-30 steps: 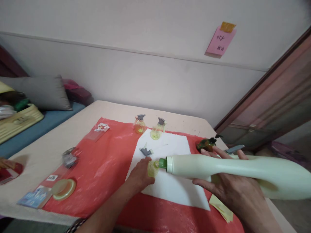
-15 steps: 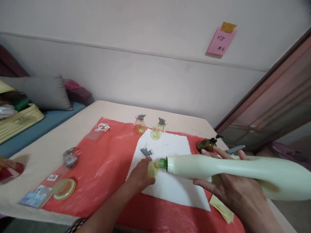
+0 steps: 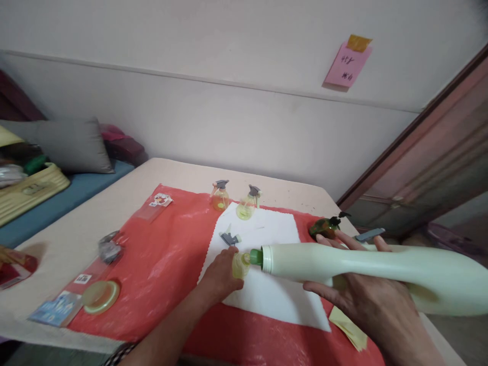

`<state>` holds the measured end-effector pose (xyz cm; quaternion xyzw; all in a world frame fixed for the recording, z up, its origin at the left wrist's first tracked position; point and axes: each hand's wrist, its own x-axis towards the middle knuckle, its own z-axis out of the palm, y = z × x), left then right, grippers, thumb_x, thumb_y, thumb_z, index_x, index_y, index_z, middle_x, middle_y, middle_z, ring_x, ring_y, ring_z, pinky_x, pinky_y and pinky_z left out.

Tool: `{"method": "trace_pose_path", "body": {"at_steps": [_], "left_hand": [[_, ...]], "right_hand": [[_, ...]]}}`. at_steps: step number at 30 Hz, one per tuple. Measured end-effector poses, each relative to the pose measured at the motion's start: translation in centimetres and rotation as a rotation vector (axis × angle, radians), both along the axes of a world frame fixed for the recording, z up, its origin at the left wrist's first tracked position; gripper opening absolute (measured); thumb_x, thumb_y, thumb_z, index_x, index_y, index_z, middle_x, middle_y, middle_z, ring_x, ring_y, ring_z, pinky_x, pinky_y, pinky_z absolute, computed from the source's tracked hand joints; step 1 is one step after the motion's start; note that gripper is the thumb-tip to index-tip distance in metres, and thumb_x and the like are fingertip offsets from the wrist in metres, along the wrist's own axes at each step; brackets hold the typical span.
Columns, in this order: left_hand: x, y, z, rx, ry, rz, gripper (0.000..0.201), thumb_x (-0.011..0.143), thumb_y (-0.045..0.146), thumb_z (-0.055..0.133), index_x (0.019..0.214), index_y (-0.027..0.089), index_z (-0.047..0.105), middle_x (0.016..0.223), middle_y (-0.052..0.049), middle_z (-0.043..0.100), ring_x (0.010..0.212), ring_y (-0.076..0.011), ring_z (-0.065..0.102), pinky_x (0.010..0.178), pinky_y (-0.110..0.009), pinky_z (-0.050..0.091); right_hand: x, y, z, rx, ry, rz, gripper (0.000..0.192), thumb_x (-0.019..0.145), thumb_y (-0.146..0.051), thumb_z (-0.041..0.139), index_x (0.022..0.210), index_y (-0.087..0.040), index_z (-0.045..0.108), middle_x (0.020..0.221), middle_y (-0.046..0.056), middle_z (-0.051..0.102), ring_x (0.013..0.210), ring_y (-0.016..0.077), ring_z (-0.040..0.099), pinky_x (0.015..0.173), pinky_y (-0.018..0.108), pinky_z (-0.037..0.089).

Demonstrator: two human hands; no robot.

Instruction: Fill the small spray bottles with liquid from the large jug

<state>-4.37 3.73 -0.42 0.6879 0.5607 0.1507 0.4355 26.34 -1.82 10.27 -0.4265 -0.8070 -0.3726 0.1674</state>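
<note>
The right hand (image 3: 371,305) cradles a big pale jug (image 3: 366,267) lying nearly level, fingers wrapped under it. Its green spout (image 3: 256,256) meets the mouth of a small yellow bottle (image 3: 240,265), which the left hand (image 3: 219,277) grips on the white cloth (image 3: 267,295). A grey sprayer (image 3: 230,237) lies just behind, probably loose. Farther back on the surface (image 3: 125,203) stand two spray bottles (image 3: 247,203).

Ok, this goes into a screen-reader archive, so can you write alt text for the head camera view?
A right hand tips a large pale green bottle sideways, its green spout at the mouth of a small yellow bottle gripped by the left hand on a white cloth. Two small spray bottles stand behind on a red sheet.
</note>
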Motion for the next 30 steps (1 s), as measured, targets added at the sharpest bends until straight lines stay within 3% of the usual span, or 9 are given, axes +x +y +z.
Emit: {"method": "trace_pose_path", "body": {"at_steps": [8,17,30], "left_hand": [[0.04,-0.11,0.44,0.004,0.004,-0.001,0.089,0.068,0.026,0.072,0.152,0.021,0.045,0.153,-0.015,0.057,0.139,-0.0354,0.055,0.116,-0.041,0.045],[0.02,-0.01,0.12,0.007,-0.008,-0.007,0.090,0.068,0.026,0.071,0.153,0.017,0.044,0.153,-0.017,0.056,0.140,-0.0360,0.054,0.116,-0.042,0.045],[0.10,0.05,0.26,0.000,0.017,-0.008,0.084,0.069,0.025,0.072,0.149,0.019,0.047,0.151,-0.015,0.057,0.137,-0.0336,0.057,0.112,-0.039,0.046]], "right_hand": [[0.01,0.13,-0.01,0.011,0.012,0.023,0.064,0.102,-0.066,0.053,0.134,-0.011,0.061,0.125,0.021,0.075,0.127,0.0411,0.065,0.126,0.071,0.027],[0.20,0.06,-0.23,-0.028,0.046,0.005,0.065,0.102,-0.067,0.053,0.140,-0.015,0.060,0.127,0.019,0.075,0.131,0.0410,0.065,0.126,0.072,0.026],[-0.16,0.07,0.34,0.002,-0.006,0.020,0.063,0.103,-0.065,0.051,0.128,-0.009,0.064,0.127,0.023,0.075,0.126,0.0421,0.066,0.126,0.072,0.026]]}}
